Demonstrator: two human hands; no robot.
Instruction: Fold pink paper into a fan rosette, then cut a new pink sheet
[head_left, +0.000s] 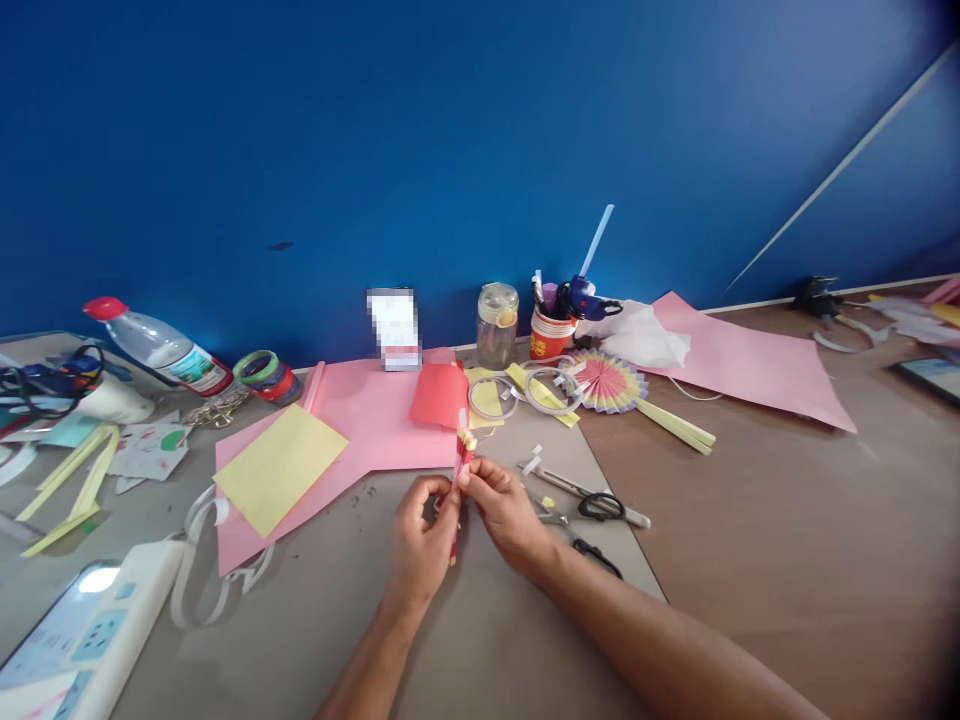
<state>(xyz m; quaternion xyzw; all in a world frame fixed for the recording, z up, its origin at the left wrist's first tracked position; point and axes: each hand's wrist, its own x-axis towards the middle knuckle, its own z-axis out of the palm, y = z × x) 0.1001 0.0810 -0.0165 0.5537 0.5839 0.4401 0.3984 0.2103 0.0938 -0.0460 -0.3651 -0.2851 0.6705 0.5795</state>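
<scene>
A narrow stack of pleated red, pink and yellow paper point(463, 455) stands upright between both my hands near the table's middle. My left hand point(421, 540) is closed around its lower part. My right hand point(504, 510) pinches it a little higher, fingers pressed together. Behind it lie a pink sheet point(375, 420), a yellow sheet point(279, 467) and a red sheet point(439, 396). A finished pleated paper fan point(611, 382) with a yellow handle lies to the right.
Scissors point(592, 520) and a craft knife point(581, 490) lie right of my right hand. Tape rolls point(551, 390), a glass jar point(497, 325), a pen cup point(551, 333), a water bottle point(161, 350), a power strip point(97, 640) and a large pink sheet point(750, 365) surround the work spot.
</scene>
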